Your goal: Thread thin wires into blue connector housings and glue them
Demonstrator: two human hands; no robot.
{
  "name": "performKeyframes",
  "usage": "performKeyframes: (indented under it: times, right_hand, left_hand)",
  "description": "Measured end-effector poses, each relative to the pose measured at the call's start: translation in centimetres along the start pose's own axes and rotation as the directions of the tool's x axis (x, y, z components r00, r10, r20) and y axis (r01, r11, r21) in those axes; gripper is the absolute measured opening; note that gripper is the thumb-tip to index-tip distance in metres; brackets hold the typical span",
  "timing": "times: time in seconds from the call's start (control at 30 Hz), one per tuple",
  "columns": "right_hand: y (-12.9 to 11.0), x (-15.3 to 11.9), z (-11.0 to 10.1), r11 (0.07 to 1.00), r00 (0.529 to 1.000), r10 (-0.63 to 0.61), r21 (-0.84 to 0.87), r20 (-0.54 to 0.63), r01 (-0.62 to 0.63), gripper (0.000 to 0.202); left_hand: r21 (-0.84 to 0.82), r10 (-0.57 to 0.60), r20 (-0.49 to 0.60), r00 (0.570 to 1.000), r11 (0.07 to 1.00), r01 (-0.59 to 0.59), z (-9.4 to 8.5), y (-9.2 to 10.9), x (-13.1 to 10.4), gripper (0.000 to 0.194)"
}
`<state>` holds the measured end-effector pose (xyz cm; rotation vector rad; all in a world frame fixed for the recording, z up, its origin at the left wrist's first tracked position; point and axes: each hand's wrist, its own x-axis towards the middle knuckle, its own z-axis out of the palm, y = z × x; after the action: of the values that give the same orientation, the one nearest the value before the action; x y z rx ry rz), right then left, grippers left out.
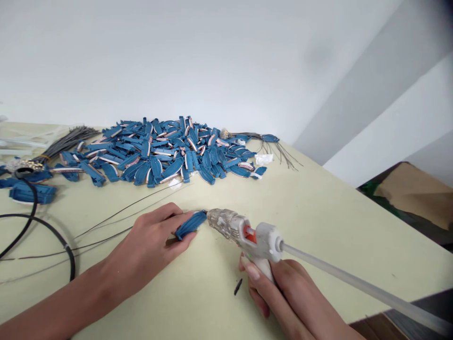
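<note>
Between the thumb and fingers of my left hand (pixel 155 236) is a small blue leaf-shaped piece (pixel 191 225), held just above the table. My right hand (pixel 276 288) is wrapped round the handle of a white hot glue gun (pixel 247 236). Its stained nozzle points left and meets, or nearly meets, the right tip of the blue piece. A long translucent glue stick (pixel 347 278) runs out of the gun's back. From near my left hand a thin dark wire (pixel 102 243) extends leftward.
A large heap of similar blue pieces (pixel 159 151) lies against the wall. Bundles of grey wire stems (pixel 67 141) rest left and right of it. A black cable (pixel 56 231) loops at left. A small dark scrap (pixel 238 286) lies near my right hand. A brown box (pixel 417 189) stands beyond the table's right edge.
</note>
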<state>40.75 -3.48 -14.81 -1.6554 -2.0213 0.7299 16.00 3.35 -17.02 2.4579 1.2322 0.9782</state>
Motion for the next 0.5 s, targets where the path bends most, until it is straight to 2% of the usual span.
performKeyframes:
  times: [0.1,0.33,0.5]
  right_hand:
    - [-0.29,0.12,-0.16,1.000,1.000,-0.006,0.000,0.003,0.006,0.084]
    - [-0.52,0.08,-0.21,0.998,0.998,0.057,-0.006,-0.009,-0.057,0.063]
    - [-0.14,-0.28,-0.27,1.000,1.000,0.010,-0.002,0.004,-0.010,0.060]
  left_hand:
    - [0.006,0.005,0.000,1.000,1.000,-0.005,0.00,-0.09,-0.06,0.022]
    - [0.013,0.033,-0.004,0.999,0.999,-0.033,0.11,-0.38,-0.18,0.022]
    - [0.043,0.048,-0.011,0.999,0.998,-0.047,0.06,-0.36,-0.23,0.021]
